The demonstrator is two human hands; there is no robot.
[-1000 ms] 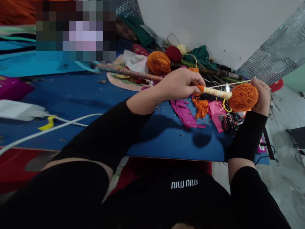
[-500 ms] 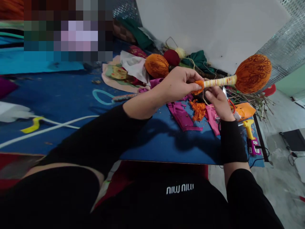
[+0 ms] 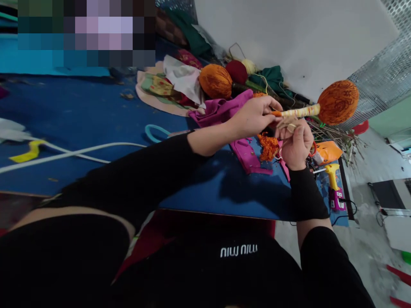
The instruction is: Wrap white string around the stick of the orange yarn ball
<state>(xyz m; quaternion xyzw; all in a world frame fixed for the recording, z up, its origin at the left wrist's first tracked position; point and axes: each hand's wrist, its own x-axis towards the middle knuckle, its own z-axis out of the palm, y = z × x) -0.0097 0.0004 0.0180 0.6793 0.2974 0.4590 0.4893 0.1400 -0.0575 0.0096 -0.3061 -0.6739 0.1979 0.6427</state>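
My left hand (image 3: 257,113) pinches the orange-covered near end of a stick handle. The handle (image 3: 300,112) is wrapped in pale cloth with yellow and orange marks, and points right toward a round head (image 3: 338,102) covered in orange patterned cloth. Just below the handle is my right hand (image 3: 298,145), its fingers curled and partly blurred around what looks like a thin cream string (image 3: 291,127). On the table beneath lie a crumpled orange cloth scrap (image 3: 269,145) and a magenta cloth piece (image 3: 245,156).
Behind my hands lie another orange cloth-covered ball (image 3: 215,81), a dark red ball (image 3: 236,71) and green cloth (image 3: 269,79). At the right edge of the blue table (image 3: 192,194) rests a yellow and purple glue gun (image 3: 334,184), with its cable. Red-handled scissors (image 3: 313,149) lie nearby.
My right hand has turned and dropped slightly below the handle, its fingers curling. My left hand keeps hold of the handle's end. The view has shifted slightly.
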